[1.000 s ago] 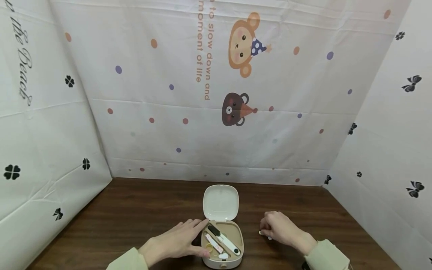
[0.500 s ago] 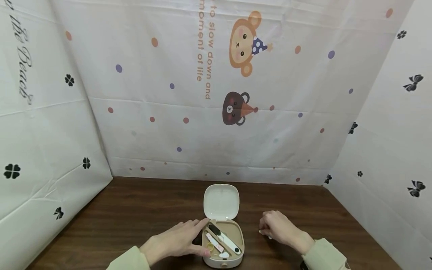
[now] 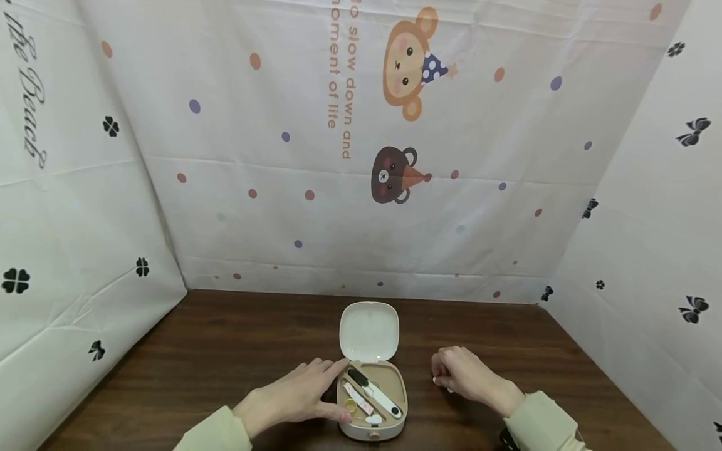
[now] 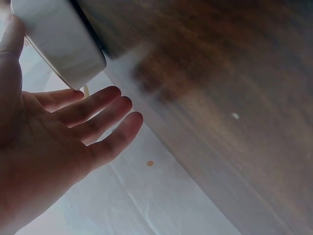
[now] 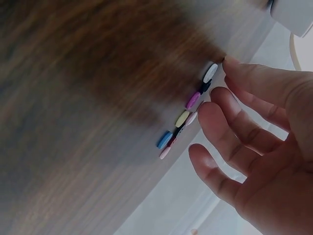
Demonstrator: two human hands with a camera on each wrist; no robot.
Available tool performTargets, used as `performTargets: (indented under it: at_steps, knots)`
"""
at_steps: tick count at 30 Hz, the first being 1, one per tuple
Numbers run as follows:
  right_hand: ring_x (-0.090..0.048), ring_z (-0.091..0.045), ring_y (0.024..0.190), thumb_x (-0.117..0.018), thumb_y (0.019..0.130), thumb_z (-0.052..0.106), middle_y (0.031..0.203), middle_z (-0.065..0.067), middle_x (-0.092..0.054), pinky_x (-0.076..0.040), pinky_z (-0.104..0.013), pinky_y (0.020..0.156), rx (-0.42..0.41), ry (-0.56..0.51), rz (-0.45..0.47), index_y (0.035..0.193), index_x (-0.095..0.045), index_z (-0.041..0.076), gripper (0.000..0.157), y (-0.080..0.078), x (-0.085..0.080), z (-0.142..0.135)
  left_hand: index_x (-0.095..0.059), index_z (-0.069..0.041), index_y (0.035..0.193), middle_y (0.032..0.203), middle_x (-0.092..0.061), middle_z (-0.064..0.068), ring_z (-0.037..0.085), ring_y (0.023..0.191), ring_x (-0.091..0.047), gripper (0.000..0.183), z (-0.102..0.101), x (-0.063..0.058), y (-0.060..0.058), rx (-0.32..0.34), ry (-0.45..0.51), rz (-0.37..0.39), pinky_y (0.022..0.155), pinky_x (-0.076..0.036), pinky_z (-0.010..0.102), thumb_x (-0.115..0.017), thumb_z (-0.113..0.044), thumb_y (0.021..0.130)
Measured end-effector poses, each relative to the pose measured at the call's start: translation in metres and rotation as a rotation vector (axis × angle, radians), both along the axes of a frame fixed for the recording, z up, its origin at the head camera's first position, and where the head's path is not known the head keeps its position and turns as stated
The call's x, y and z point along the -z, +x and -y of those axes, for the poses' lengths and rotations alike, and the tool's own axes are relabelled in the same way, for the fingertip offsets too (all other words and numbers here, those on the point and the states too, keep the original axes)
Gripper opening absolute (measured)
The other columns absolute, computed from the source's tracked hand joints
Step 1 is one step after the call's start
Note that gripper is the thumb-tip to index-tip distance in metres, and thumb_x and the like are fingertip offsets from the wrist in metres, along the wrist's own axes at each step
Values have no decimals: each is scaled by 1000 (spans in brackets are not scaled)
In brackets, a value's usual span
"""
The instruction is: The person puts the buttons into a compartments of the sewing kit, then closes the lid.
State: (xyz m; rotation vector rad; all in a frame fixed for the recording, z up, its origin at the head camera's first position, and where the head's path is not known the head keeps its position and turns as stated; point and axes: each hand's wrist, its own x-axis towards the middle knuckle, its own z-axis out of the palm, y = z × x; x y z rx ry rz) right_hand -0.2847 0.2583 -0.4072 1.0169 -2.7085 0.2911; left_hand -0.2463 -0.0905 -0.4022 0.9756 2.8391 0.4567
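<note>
Wooden table (image 3: 225, 351); coloured pins (image 5: 188, 112) blurred beside fingertips (image 5: 211, 113).

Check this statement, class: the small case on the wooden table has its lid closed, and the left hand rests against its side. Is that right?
Not quite. The lid is open, standing up behind the case, so the tools inside show; the head view makes this plain. The rest holds: the case sits on the wooden table and the left hand rests against its side.
</note>
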Motion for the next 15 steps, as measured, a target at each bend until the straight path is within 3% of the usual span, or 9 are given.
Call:
performTargets:
  at_steps: [15]
  knots:
    - [-41,5,58,-77,78,10,63,14,-49,-36,-17,52,23,-38,123,66,-59,20,23,-2,-1,-1,-32,-15,151,141,-52,12,31,131,-47,100,0,-1,-3,5,15,4,105,-37,60,-50,-79,77]
